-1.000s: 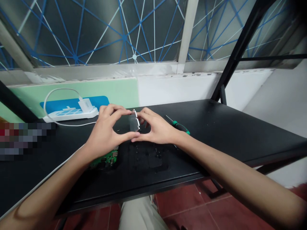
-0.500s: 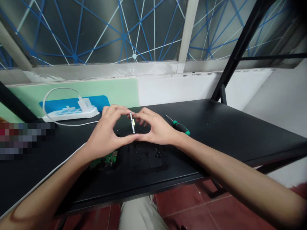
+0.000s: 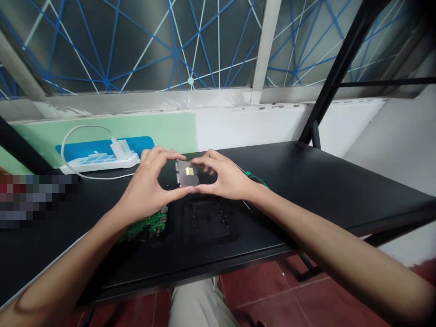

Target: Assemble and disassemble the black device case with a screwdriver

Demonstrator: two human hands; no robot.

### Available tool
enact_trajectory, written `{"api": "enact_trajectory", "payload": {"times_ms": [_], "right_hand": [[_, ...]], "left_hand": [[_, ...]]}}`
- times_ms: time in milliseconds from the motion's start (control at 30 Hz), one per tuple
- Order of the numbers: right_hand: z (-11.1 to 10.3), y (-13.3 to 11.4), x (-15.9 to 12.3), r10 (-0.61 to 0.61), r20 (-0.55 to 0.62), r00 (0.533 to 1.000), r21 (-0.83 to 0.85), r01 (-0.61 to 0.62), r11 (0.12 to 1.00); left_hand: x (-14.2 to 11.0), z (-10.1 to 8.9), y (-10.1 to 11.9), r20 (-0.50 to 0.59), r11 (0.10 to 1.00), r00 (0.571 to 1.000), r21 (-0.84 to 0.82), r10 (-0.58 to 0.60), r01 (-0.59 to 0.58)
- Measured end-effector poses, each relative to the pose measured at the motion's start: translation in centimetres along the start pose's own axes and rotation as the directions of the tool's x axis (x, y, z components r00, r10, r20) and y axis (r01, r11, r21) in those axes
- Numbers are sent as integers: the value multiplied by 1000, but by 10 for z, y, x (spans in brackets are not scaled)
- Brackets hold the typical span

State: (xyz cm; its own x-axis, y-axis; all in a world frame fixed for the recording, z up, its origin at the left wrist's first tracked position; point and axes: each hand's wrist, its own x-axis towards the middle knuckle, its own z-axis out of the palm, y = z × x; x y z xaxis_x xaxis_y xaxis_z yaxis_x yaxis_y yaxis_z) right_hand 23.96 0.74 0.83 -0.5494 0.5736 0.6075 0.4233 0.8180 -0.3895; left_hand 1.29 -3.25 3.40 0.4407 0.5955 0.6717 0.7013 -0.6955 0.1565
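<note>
A small flat grey metal plate (image 3: 182,176) with notched edges and a yellow pad on its face is held up above the desk. My left hand (image 3: 150,184) pinches its left part, thumb below and fingers along the top. From the other side, my right hand (image 3: 226,177) grips it between thumb and fingertips. A green circuit board (image 3: 155,225) lies partly hidden under my left hand and forearm. Below the hands sits a thin black tray-like piece (image 3: 211,231) with small dark bits on it. Behind my right wrist, a green and black screwdriver (image 3: 252,175) is mostly covered.
A white power strip (image 3: 102,161) with a plugged-in charger (image 3: 121,149) and a white cable (image 3: 68,136) stands at the back left. Blurred-out items (image 3: 30,197) are at the far left of the black desk (image 3: 327,186). A black metal frame post (image 3: 327,97) rises at the right.
The plate has turned from edge-on so that its broad face with the yellow pad shows. Both hands have shifted slightly, and my right wrist now covers more of the screwdriver.
</note>
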Motion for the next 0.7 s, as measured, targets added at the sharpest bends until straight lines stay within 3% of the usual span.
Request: {"api": "enact_trajectory", "payload": {"times_ms": [700], "right_hand": [[-6, 5, 1, 40, -41, 998, -53, -42, 998]], "left_hand": [[0, 4, -7, 96, 981, 980, 99, -175, 166]]}}
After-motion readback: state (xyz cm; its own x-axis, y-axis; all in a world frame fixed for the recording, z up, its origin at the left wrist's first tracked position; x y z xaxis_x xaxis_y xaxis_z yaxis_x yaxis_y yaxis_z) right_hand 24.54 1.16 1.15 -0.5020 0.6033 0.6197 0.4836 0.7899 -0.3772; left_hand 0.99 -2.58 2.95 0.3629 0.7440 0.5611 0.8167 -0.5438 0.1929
